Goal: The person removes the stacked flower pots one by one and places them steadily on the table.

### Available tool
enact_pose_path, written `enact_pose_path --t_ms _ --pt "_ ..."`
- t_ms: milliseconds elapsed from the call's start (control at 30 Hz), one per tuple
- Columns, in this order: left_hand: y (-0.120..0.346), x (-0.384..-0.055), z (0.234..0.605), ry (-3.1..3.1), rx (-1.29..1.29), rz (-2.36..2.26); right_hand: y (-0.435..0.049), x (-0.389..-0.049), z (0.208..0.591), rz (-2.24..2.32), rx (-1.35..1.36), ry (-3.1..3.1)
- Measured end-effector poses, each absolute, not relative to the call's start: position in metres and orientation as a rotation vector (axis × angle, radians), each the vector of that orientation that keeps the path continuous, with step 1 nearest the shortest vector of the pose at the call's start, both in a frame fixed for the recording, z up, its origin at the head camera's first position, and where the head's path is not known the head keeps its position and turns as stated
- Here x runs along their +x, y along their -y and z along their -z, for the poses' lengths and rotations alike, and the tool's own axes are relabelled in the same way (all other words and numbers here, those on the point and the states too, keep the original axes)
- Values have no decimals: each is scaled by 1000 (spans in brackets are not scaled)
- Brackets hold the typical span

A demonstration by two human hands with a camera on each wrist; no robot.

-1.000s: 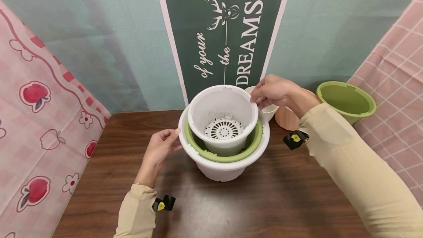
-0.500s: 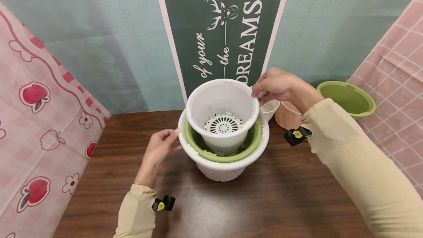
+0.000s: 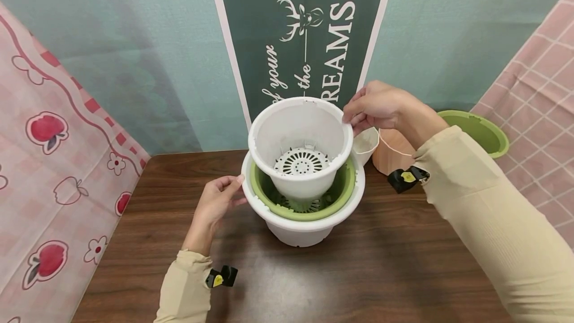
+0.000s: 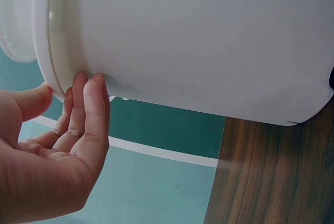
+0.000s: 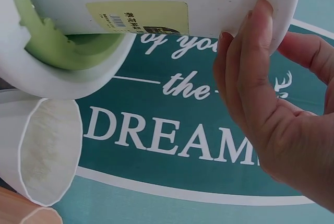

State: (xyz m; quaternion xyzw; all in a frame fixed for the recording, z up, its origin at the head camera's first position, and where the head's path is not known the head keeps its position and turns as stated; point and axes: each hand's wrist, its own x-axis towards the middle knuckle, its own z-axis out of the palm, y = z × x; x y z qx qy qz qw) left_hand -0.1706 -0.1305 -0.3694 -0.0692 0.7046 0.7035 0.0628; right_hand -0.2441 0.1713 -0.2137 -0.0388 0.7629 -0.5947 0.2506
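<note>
My right hand (image 3: 375, 106) pinches the rim of a small white plastic flowerpot (image 3: 293, 126) with a slotted base. This pot is raised, its lower part still inside a green flowerpot (image 3: 309, 216). The green pot sits nested in a large white flowerpot (image 3: 298, 234) on the table. At that large pot's left rim, my left hand (image 3: 217, 201) pinches the edge between thumb and fingers; the left wrist view has the fingers under the rim against the wall. A yellow label (image 5: 138, 16) shows on the small pot's side in the right wrist view.
Behind the stack at the right stand a white faceted pot (image 3: 366, 142) and a peach-coloured pot (image 3: 391, 154). Farther right is another green pot (image 3: 477, 133), partly behind my right forearm. Curtains hang along the back and both sides of the wooden table (image 3: 152, 243).
My right hand has risen, drawing the small white pot up out of the green pot, whose slotted bottom now shows. The left hand and the large white pot have stayed in place.
</note>
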Motion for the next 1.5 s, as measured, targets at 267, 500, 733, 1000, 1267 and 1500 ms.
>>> enact_pose_path --t_ms 267,500,733,1000,1267,1500 --pt "130 -170 369 -2123 -221 -2124 -171 -242 205 1628 -135 -2094" --pt "130 -170 369 -2134 -217 -2110 -170 -239 196 1632 -135 -2109" --pt "130 -171 369 -2142 -213 -2108 -175 -239 186 1662 -109 -2107" --pt "131 -171 369 -2139 -219 -2102 -187 -244 177 1717 -90 -2078" --pt "132 -172 369 -2129 -220 -2108 -202 -249 173 1772 -48 -2050" --pt "132 -172 370 -2136 -225 -2091 -220 -253 173 1804 -37 -2032"
